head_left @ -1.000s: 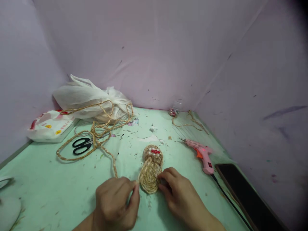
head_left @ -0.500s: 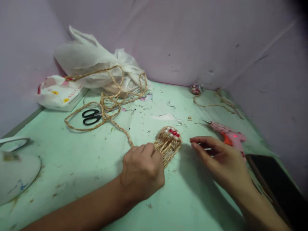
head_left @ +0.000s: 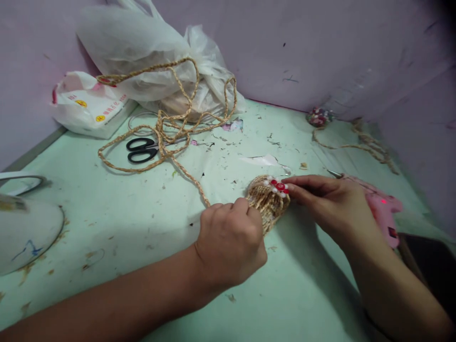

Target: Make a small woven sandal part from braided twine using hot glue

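Observation:
A small woven straw piece (head_left: 265, 202) lies at the middle of the green table, its far end set with red and white beads (head_left: 280, 186). My left hand (head_left: 233, 240) is closed around its near left end. A braided straw cord (head_left: 190, 179) runs from beneath that hand up to the left. The thumb and forefinger of my right hand (head_left: 320, 199) are pinched together at the right edge of the beads. Its other fingers are partly hidden behind.
Black-handled scissors (head_left: 142, 151) lie under cord loops. Behind are a white plastic bag (head_left: 142, 52) and a white packet (head_left: 94, 102). A pink glue gun (head_left: 386, 209) and dark phone (head_left: 431, 266) lie right. A round white object (head_left: 30, 232) stands left.
My right hand has moved left onto the beads, and its fingers have closed there. My left hand keeps hold of the straw piece. The whole view has shifted.

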`<act>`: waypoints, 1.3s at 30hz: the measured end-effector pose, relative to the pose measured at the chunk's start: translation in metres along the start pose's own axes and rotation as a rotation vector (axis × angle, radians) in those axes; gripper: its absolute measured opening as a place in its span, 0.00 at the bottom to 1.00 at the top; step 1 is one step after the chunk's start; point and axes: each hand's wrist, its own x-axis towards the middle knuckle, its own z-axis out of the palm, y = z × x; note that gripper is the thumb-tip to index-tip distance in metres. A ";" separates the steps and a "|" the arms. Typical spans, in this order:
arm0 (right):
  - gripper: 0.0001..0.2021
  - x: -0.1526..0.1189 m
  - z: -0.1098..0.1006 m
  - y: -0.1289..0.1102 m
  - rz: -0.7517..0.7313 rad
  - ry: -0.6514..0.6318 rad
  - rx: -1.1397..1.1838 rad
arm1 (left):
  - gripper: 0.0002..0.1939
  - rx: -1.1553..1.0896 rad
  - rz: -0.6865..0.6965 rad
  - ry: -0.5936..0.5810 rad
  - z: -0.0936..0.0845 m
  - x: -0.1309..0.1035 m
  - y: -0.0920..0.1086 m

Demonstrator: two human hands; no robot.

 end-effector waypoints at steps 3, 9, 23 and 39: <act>0.06 0.009 0.002 -0.002 0.053 -0.082 0.101 | 0.11 0.005 -0.013 0.013 -0.001 0.000 0.002; 0.06 0.025 0.001 -0.005 0.185 -0.256 0.161 | 0.11 0.019 0.017 0.007 0.000 -0.003 0.003; 0.05 0.034 0.000 -0.019 0.083 -0.360 -0.021 | 0.10 -0.366 -0.120 -0.716 -0.019 0.034 -0.027; 0.06 0.038 0.000 -0.014 0.000 -0.354 -0.128 | 0.08 -0.704 -0.618 -0.776 -0.016 0.050 -0.039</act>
